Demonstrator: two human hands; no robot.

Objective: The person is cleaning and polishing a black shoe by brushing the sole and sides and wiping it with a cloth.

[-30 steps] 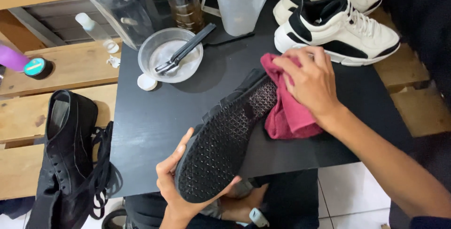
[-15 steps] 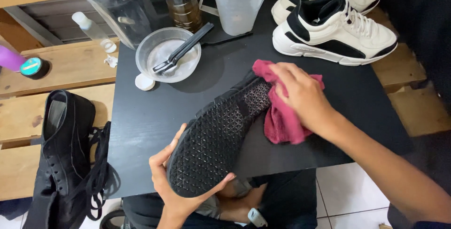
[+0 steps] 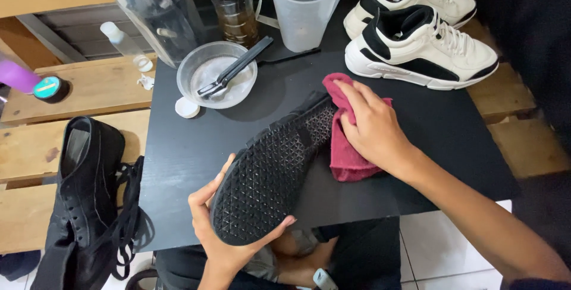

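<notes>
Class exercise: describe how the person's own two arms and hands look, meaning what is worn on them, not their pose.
Both hands are bare: no gloves, and no rings or watch show. The left hand shows up to the wrist, uncovered. The right hand leads into a bare forearm; a dark sleeve edge appears only at the frame's lower right corner.

The upper of the black shoe (image 3: 270, 174) is hidden; only its sole shows. The left hand (image 3: 223, 230) is mostly covered by that shoe's heel. The black boot (image 3: 77, 207) beyond the desk's left edge and the clear jar (image 3: 157, 10) at the desk's far edge are cut off by the frame.
</notes>
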